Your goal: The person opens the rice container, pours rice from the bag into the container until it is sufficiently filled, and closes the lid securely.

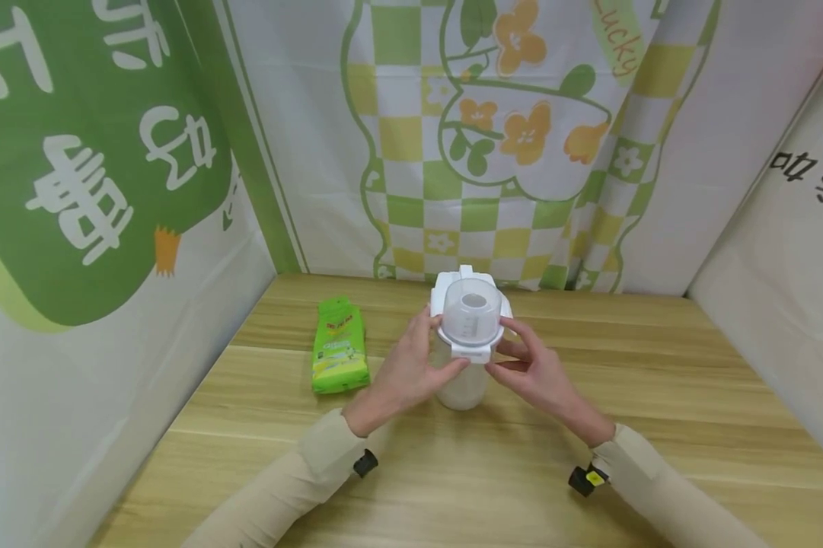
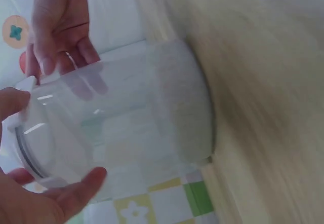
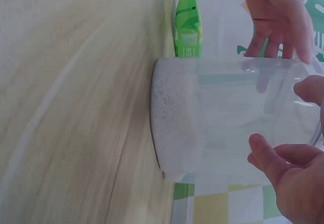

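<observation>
A clear plastic storage container [image 1: 462, 392] stands upright on the wooden table, with a layer of white granular contents [image 3: 174, 115] at its bottom. On top sits a white lid [image 1: 441, 288], which carries a translucent measuring cup [image 1: 473, 316] and a white tab at the front. My left hand [image 1: 411, 359] holds the lid's left side, thumb at the front tab and fingers along the rim. From the other side, my right hand [image 1: 536, 371] grips the lid edge, its thumb near the tab's right end. The wrist views show fingers of both hands against the upper container wall.
A green packet [image 1: 340, 346] lies on the table [image 1: 658, 380] to the left of the container. Behind the table hangs a checked, flowered curtain [image 1: 411, 183]. Printed cloth walls [image 1: 199, 304] enclose the left and right sides.
</observation>
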Demonstrator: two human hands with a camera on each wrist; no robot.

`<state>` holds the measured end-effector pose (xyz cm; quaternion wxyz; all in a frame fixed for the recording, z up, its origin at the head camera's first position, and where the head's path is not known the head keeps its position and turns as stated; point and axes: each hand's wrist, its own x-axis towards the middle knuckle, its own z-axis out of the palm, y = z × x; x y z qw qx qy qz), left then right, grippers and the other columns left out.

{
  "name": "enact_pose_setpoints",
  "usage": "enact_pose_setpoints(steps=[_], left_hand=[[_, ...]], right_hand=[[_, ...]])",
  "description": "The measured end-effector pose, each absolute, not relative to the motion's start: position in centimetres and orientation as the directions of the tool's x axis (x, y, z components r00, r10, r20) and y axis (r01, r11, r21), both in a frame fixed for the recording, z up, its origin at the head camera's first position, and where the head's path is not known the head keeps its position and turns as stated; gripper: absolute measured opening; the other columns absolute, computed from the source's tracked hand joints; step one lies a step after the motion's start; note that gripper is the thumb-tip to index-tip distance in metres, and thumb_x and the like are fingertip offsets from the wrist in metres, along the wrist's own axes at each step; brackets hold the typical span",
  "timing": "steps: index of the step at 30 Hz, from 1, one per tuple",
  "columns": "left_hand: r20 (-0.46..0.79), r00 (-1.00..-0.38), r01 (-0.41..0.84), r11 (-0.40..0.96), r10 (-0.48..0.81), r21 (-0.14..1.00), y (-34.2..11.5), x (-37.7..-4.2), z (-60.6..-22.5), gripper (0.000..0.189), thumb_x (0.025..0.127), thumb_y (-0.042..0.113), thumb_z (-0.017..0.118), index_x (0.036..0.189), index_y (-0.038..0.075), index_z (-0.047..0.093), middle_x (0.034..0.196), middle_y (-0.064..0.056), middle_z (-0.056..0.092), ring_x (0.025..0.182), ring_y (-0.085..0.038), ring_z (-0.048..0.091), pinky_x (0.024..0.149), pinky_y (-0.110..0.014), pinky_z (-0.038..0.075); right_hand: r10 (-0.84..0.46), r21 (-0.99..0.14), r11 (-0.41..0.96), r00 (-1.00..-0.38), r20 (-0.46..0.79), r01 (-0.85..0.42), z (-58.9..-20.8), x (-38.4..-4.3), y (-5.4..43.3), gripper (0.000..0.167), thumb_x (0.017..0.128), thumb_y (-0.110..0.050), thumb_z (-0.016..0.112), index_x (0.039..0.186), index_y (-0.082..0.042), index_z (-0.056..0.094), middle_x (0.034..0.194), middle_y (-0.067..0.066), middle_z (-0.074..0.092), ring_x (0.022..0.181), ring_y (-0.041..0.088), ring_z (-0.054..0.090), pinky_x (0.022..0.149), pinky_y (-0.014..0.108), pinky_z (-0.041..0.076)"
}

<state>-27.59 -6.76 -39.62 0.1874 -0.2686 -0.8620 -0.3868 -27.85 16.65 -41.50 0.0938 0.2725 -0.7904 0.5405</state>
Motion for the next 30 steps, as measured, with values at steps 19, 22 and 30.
enact_pose_setpoints(steps=[19, 22, 30], left_hand=[[0.508, -0.840, 0.473, 0.713, 0.189, 0.518, -4.9, -26.7, -38.4, 0.103, 0.068, 0.064, 0.080, 0.137, 0.003, 0.033, 0.124, -0.010, 0.047, 0.103, -0.022, 0.057, 0.082, -0.036, 0.055], [0.510, -0.837, 0.467, 0.745, 0.199, 0.476, -4.9, -26.7, -38.1, 0.099, 0.070, 0.063, 0.079, 0.134, 0.001, 0.035, 0.120, -0.011, 0.050, 0.099, -0.023, 0.059, 0.078, -0.035, 0.056], [0.435, -0.872, 0.440, 0.754, 0.227, 0.488, -5.9, -26.8, -37.7, 0.087, 0.074, 0.054, 0.078, 0.133, 0.003, 0.040, 0.119, -0.010, 0.055, 0.099, -0.021, 0.060, 0.082, -0.035, 0.055]], right_hand=[[-0.369, -0.669, 0.378, -0.767, 0.525, -0.640, -40.9, -26.5, 16.4, 0.059, 0.091, 0.001, 0.065, 0.144, -0.008, 0.043, 0.116, 0.027, 0.067, 0.091, 0.034, 0.073, 0.075, 0.029, 0.060], [-0.369, -0.662, 0.369, -0.757, 0.539, -0.652, -40.8, -26.5, 16.5, 0.059, 0.090, 0.004, 0.065, 0.144, -0.007, 0.044, 0.116, 0.028, 0.067, 0.091, 0.035, 0.073, 0.075, 0.029, 0.059], [-0.414, -0.622, 0.326, -0.699, 0.583, -0.712, -40.5, -26.7, 16.9, 0.051, 0.089, 0.007, 0.064, 0.138, -0.004, 0.052, 0.114, 0.026, 0.069, 0.098, 0.036, 0.071, 0.078, 0.026, 0.059]])
